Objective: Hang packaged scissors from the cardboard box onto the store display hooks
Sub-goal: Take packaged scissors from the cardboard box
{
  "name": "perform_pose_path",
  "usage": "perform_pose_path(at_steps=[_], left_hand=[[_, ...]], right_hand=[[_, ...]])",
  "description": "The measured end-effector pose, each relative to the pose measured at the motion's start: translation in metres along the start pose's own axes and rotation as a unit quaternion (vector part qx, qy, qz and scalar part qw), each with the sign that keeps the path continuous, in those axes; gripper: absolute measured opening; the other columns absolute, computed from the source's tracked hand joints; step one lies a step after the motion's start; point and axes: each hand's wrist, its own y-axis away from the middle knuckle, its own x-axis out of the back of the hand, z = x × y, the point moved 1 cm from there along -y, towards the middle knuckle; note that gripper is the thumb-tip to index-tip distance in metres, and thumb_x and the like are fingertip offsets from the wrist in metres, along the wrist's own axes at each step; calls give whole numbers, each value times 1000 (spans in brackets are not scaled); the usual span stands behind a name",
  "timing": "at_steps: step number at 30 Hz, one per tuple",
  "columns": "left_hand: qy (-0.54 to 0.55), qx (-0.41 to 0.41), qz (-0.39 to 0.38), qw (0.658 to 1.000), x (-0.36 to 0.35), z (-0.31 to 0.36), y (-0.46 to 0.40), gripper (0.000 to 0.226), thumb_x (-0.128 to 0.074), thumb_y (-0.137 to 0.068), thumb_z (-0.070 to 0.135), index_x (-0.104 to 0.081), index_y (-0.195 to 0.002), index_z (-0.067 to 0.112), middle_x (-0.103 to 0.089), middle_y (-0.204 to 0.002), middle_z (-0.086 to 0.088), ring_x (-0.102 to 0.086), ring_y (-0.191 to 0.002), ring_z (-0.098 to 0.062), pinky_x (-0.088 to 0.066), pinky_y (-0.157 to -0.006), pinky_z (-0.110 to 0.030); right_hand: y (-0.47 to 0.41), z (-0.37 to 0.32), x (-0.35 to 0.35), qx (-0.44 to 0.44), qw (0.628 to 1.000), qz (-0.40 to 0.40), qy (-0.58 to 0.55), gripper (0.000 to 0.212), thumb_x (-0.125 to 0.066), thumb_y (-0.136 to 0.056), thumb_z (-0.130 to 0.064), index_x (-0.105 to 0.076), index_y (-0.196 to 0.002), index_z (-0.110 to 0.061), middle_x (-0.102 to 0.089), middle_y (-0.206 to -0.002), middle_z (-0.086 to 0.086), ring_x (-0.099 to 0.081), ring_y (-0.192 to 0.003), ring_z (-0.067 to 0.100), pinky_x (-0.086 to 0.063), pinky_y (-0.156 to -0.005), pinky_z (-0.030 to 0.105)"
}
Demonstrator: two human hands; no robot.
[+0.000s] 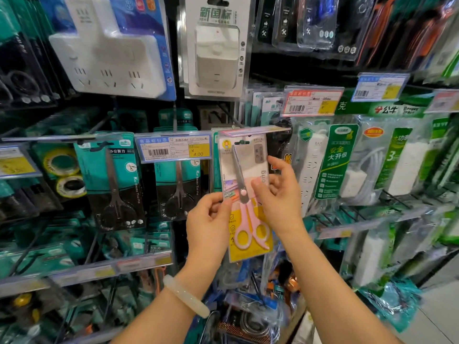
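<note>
A pack of pink-handled scissors (244, 194) hangs upright in the middle of the store display, its top slot up at a hook under a flipped-up price tag (255, 131). My left hand (208, 219) pinches the pack's left edge at mid-height. On the pack's right side, my right hand (280, 192) rests with thumb on the front and fingers behind the edge. Black-handled scissors packs (114, 184) (177, 189) hang on hooks to the left. The cardboard box is not in view.
White power adapters (111, 50) (216, 50) hang above. Power strips in green packaging (342, 160) fill the hooks to the right. Tape rolls (63, 172) sit at left. Bare hooks (352, 212) stick out at right. Mixed hardware (248, 306) lies below my arms.
</note>
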Motion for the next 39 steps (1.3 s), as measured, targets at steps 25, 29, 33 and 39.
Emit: perform_pose_path(at_steps=[25,29,33,39], left_hand=[[-213,-31,57,975,-18,-19,-62,17,-59,-91,18,-69,-94,5,-70,-85,-10,-63,-84,-28,-44,-69,-30],[-227,-43,78,970,-7,-15,-61,17,-59,-92,21,-57,-105,11,-53,-70,12,-56,-74,-18,-39,-65,-27],[-277,-50,50,958,-9,-13,-74,9,-55,-92,18,-56,-98,11,-58,-76,2,-60,-79,-26,-47,-68,-34],[-356,26,-78,931,-19,-2,-87,29,-48,-94,15,-56,-122,14,-61,-119,-9,-58,-108,-29,-44,-81,-29]], right_hand=[[-38,30,-19,-16,984,12,180,28,-56,-92,-17,-55,-118,-8,-61,-95,-3,-56,-88,12,-35,-66,16],[-38,40,-32,-36,980,16,197,29,-55,-93,-23,-55,-117,-7,-59,-86,-3,-56,-82,16,-38,-67,22],[-47,41,-37,-38,970,26,239,30,-53,-93,-22,-54,-117,-4,-50,-72,-4,-50,-77,20,-37,-66,28],[-58,40,-47,-63,954,21,293,23,-48,-95,-27,-49,-96,-4,-59,-81,16,-57,-76,34,-42,-62,36]])
